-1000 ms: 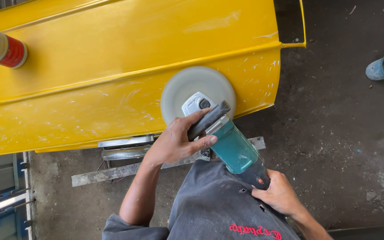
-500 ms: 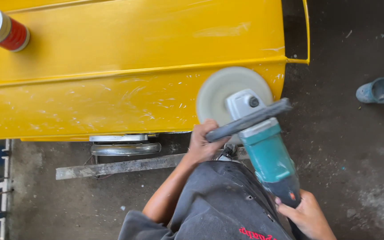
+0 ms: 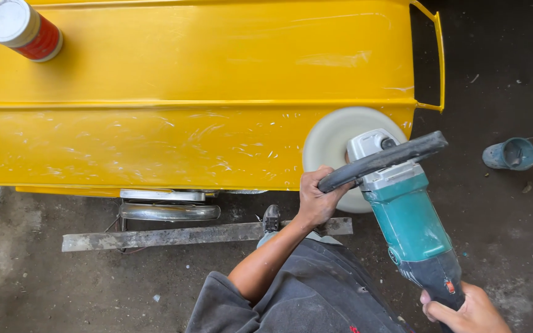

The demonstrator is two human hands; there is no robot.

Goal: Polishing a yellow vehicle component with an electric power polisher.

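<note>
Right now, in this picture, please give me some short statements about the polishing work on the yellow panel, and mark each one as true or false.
1. The left hand holds the black side handle of the polisher. True.
2. The right hand rests flat on the yellow panel. False: it holds the dark rear end of the polisher, low in the picture.
3. The round white pad lies against the panel near its right end. True.
4. The red can with a white lid stands on the floor. False: it stands on the panel, at the upper left.
5. A blue-grey cup lies on the dark floor to the right of the panel. True.
</note>
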